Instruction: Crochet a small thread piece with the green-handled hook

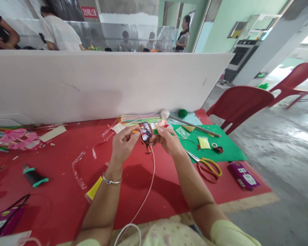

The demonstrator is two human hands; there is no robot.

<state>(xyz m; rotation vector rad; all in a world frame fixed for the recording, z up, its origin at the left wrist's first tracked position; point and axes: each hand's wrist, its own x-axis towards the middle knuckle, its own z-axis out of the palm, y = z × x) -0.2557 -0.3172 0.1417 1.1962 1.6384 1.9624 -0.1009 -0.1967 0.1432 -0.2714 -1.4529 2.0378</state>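
Pale patterned shirt (pixel 169 235), btm ctr | red tbl (pixel 141 201), mid-frame | L hand (pixel 123 140), ctr, pinched together, can't tell on what tbh | R hand (pixel 169 140), just rt of it, clamped | phone (pixel 144 127), ctr, btwn hands | sm green bit (pixel 156 131), ctr, in R hand's pinch

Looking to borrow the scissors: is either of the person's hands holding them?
No, the scissors lie across the edge of the green sheet, apart from the left hand and the right hand.
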